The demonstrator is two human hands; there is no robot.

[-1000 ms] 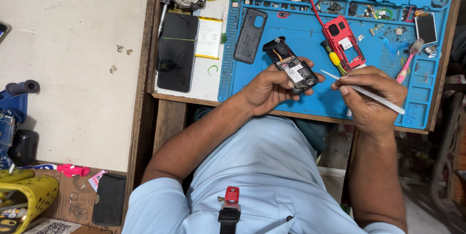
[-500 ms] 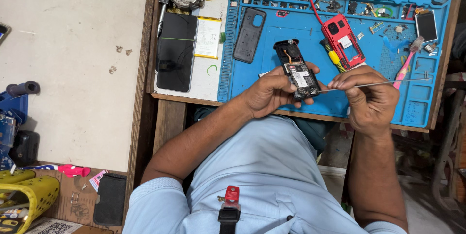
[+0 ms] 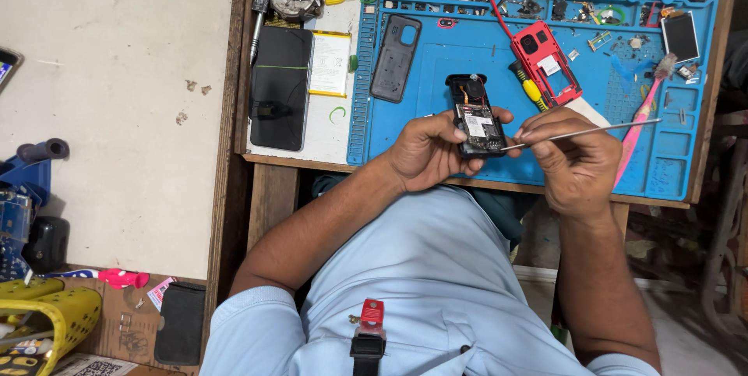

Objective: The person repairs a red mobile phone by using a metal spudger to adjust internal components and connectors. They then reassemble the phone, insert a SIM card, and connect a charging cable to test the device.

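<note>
A pale floor lay to the left of a small wooden tabletop [image 3: 234,72], most of which was covered by a blue repair mat [image 3: 467,41] with moulded trays along its far edge. The person sat at the near side, looking down over a light blue shirt.

The opened phone [image 3: 475,115] was held just above the near part of the mat, roughly at its middle. Its long axis ran from near to far, tilted slightly left at the far end, with the exposed circuit board facing up. The left hand [image 3: 425,150] was wrapped around its near left side, fingers closed on the black frame, thumb against the edge. The right hand [image 3: 573,162] sat just to the right of the phone, pinched closed on a thin metal probe [image 3: 584,133]. That tool lay almost crosswise to the phone, its tip touching or just at the phone's right edge and its tail pointing right. So the phone lay between the two hands, the left bearing it and the right working at its side.

The phone showed a dark shell, a white label over the board and a round part at the far end. Just beyond it on the mat lay a red phone frame [image 3: 545,60]; a black back cover [image 3: 395,58] lay to the left, and a pink-handled brush [image 3: 643,123] to the right. Off the mat, a dark smartphone [image 3: 280,88] lay flat beside a pale battery [image 3: 330,63].
</note>
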